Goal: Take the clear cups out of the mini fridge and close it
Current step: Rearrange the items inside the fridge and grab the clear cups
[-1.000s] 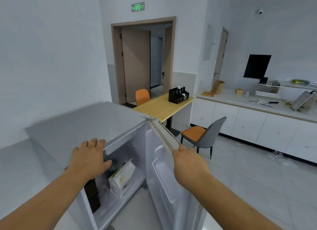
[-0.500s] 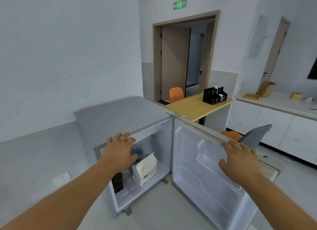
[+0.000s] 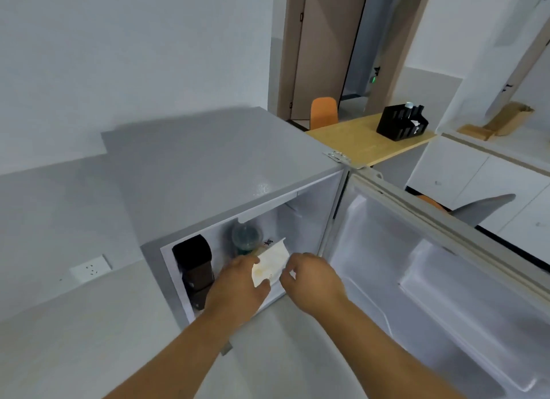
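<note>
The grey mini fridge (image 3: 208, 166) stands against the wall with its door (image 3: 416, 279) swung wide open to the right. Inside, a clear cup (image 3: 245, 239) with a domed lid stands at the back, partly hidden behind a white paper bag (image 3: 272, 263). My left hand (image 3: 238, 282) grips the bag's left side, thumb beneath it. At the bag's right edge, my right hand (image 3: 312, 279) pinches it with curled fingers. Neither hand touches the cup.
A black and brown box (image 3: 193, 267) fills the left of the fridge. Behind the fridge are a wooden table (image 3: 357, 142) with a black organizer (image 3: 401, 124), an orange chair (image 3: 324, 112) and a grey chair (image 3: 482, 208). White cabinets (image 3: 476, 175) line the right. A wall socket (image 3: 90, 269) sits low on the left.
My left hand left the fridge's top edge and my right hand left the door. Both dropped into the fridge onto the white paper bag. The view tilted down and closer.
</note>
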`<state>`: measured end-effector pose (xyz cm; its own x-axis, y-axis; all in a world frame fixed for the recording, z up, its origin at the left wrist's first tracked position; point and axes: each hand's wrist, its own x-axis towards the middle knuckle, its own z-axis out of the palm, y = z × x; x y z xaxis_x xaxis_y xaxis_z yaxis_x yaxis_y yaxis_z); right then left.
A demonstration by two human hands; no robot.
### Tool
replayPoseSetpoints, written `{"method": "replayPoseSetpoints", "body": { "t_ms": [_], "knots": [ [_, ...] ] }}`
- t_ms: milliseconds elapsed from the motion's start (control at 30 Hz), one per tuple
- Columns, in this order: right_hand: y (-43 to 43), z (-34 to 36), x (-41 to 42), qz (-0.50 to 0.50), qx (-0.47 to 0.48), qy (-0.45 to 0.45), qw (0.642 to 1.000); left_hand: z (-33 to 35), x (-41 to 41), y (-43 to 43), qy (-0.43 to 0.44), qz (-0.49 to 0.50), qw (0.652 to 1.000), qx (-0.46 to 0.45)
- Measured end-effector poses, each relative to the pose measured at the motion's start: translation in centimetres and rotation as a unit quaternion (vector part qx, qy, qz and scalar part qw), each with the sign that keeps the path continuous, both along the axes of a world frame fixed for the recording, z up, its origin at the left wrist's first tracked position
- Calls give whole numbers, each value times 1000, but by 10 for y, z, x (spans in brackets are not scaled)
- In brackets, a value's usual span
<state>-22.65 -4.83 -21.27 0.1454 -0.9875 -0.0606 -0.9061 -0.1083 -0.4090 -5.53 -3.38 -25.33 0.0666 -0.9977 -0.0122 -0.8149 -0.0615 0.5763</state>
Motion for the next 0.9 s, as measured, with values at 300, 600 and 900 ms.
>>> {"method": "replayPoseSetpoints", "body": {
  "t_ms": [300, 600, 900],
  "knots": [
    [-107, -87, 60, -124, 196, -91, 968, -78, 15, -71, 90, 108, 985, 103],
    [-135, -89, 31, -98, 195, -118, 969, -107, -2, -69, 122, 50, 982, 136],
    [-202, -89, 21, 18, -2, 44, 999, -118, -29, -109, 121, -92, 980, 131]
  ]
}}
